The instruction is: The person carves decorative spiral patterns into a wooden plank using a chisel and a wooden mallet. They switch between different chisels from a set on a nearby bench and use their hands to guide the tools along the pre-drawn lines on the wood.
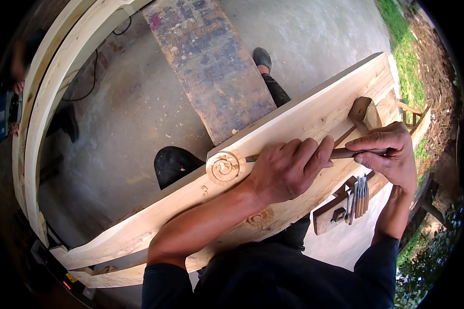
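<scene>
Carving is proceeding on a long pale timber beam [304,121] that is lying tilted across my lap, and I am judging the work as partly complete. My left hand [288,167] is wrapping closed around the forward shaft of a carving chisel [314,154], fingers curled over it and knuckles resting on the beam face, while my right hand [389,152] is closing around the dark wooden handle end of the same tool. The chisel tip is pointing toward, and sitting just beside, a spiral rosette [224,166] that is already standing out in relief near the beam's upper edge; its coils are reading as well defined, so I am assessing this one as close to finished, with edge cleanup possibly remaining. A second carved motif [259,219] is showing below my left forearm, partly hidden, so I cannot tell its state. Counting what is visible: one beam under work, two carved motifs, one chisel in hand, one wooden mallet [365,113] lying on the beam beyond my right hand, and one cluster of spare chisels [360,195] resting on a low wooden support [327,216]; I cannot count them reliably. One paint-stained plank [211,62] is lying on the concrete floor [118,118], and curved timber pieces [46,103] are arching at the left.
</scene>
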The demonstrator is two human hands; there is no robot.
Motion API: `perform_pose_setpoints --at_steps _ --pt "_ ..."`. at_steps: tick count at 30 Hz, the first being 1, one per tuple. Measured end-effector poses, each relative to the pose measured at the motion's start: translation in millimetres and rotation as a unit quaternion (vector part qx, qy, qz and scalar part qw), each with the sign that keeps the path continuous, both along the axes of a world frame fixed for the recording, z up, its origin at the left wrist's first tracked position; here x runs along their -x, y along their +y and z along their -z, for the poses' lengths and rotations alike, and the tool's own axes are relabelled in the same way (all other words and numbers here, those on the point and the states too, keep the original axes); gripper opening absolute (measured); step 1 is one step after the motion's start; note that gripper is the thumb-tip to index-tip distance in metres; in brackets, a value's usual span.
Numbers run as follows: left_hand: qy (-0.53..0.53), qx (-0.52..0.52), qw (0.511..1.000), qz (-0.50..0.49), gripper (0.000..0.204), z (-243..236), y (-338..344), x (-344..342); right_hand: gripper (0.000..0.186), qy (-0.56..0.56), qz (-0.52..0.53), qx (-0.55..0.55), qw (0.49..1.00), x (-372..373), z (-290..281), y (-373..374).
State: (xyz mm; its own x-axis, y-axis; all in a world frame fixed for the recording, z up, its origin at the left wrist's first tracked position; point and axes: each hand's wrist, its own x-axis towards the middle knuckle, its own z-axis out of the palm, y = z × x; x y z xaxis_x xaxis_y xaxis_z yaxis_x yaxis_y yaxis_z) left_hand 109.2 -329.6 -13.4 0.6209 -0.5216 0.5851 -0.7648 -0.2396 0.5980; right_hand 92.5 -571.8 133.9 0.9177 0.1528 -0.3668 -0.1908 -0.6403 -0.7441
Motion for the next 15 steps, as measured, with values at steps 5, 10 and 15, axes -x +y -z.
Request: perform_pose_setpoints --at_steps 5,10,15 --pt "-0.013 0.001 1.0 -0.014 0.052 -4 -1 -3 0.023 -0.017 -0.025 -0.006 1.0 -13 2 -1" --pt "0.012 0.009 0.999 -0.029 0.052 0 -3 -2 0.026 -0.02 -0.014 -0.024 0.999 -23 10 -2" --pt "0.045 0.01 0.998 -0.031 0.045 0 -4 0 0.024 -0.003 -0.024 0.004 1.0 -26 13 -6"
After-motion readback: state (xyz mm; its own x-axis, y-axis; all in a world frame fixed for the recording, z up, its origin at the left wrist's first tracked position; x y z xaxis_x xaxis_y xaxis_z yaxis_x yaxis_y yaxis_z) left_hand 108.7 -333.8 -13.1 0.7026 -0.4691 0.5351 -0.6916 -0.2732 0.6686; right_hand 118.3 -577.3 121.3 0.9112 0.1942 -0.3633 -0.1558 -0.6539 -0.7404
